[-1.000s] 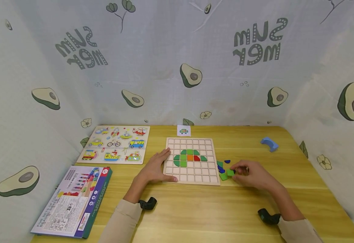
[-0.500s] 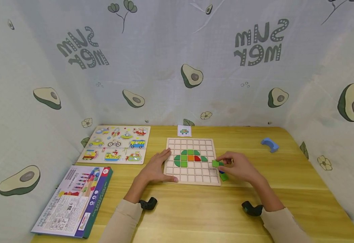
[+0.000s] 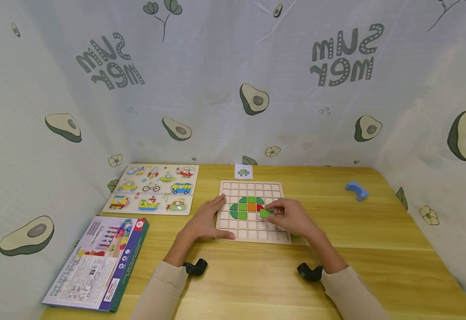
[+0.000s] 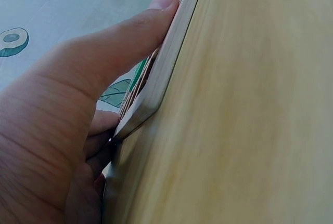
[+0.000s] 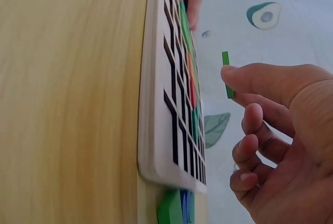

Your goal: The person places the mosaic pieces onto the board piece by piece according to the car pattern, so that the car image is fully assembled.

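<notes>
A wooden grid board [image 3: 252,234] lies flat, with green, orange and red tiles [image 3: 242,207] set in its middle squares. My right hand [image 3: 294,218] pinches a thin green square tile [image 3: 264,213] between thumb and index finger. In the right wrist view that tile [image 5: 227,76] is raised clear of the board, while the other fingers are loosely bent. At the board's near left corner rests my left hand [image 3: 203,222], its thumb [image 4: 164,0] stretched over the front edge and its fingers along the left edge. Loose green and blue pieces [image 5: 170,207] lie past the board's right edge, mostly hidden in the head view.
A small pattern card [image 3: 243,171] lies behind the board. To the left are a vehicle puzzle board [image 3: 153,195] and a purple and green box [image 3: 93,264]. A blue arch block [image 3: 356,190] sits back right. A printed cloth [image 3: 217,80] surrounds the table.
My right hand has picked the green tile up from beside the loose pieces and carried it left over the board. The left hand has stayed at its corner.
</notes>
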`<action>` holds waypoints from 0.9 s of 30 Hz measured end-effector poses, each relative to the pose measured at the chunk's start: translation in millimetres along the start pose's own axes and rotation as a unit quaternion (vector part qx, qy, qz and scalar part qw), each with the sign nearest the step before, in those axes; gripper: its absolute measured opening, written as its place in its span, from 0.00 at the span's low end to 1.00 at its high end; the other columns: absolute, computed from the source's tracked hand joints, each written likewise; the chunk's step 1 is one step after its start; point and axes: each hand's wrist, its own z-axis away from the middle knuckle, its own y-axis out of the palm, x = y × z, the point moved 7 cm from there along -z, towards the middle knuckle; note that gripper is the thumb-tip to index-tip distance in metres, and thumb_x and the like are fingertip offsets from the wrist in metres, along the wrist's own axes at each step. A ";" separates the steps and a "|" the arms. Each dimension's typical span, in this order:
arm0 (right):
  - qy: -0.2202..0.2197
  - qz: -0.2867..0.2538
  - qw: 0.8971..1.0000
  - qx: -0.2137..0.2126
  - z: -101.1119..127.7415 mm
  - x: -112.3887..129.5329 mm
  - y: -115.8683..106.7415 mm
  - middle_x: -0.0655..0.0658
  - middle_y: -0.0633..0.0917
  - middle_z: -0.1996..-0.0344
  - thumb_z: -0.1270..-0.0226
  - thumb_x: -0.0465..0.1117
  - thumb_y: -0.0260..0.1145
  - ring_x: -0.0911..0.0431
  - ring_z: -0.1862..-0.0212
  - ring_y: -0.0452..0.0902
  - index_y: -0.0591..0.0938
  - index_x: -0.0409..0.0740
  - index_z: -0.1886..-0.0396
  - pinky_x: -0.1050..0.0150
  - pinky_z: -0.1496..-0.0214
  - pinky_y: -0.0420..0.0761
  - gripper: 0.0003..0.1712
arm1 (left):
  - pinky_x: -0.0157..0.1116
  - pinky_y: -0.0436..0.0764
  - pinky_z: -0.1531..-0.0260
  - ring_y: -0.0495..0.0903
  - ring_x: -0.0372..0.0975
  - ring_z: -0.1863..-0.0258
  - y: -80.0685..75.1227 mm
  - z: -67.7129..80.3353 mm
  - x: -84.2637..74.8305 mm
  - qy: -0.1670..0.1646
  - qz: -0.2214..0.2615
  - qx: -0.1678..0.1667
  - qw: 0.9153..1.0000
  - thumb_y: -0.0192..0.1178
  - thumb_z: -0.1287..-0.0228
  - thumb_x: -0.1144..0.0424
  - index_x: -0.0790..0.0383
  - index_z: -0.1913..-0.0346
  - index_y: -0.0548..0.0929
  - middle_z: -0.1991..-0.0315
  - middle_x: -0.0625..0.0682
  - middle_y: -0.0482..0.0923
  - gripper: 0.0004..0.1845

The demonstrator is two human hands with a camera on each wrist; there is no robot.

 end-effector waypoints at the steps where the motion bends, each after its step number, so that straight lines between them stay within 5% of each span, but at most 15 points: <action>1: 0.005 -0.002 1.000 0.001 -1.7 0.4 2.5 0.49 0.77 0.72 0.38 0.37 0.76 0.57 0.69 0.68 0.90 0.42 0.54 0.69 0.70 0.67 0.12 | 0.50 0.48 0.17 0.48 0.46 0.16 -0.1 0.0 -0.1 0.000 -0.001 0.000 1.000 0.75 0.53 0.31 0.59 0.17 0.55 0.15 0.49 0.48 0.66; 27: 0.046 -0.021 0.998 0.025 -20.4 3.4 39.7 0.49 0.77 0.72 0.36 0.35 0.74 0.56 0.68 0.69 0.89 0.39 0.52 0.68 0.68 0.67 0.13 | 0.50 0.47 0.16 0.48 0.45 0.16 0.9 -1.8 2.0 -0.005 0.006 0.001 1.000 0.75 0.54 0.31 0.58 0.17 0.55 0.15 0.48 0.47 0.66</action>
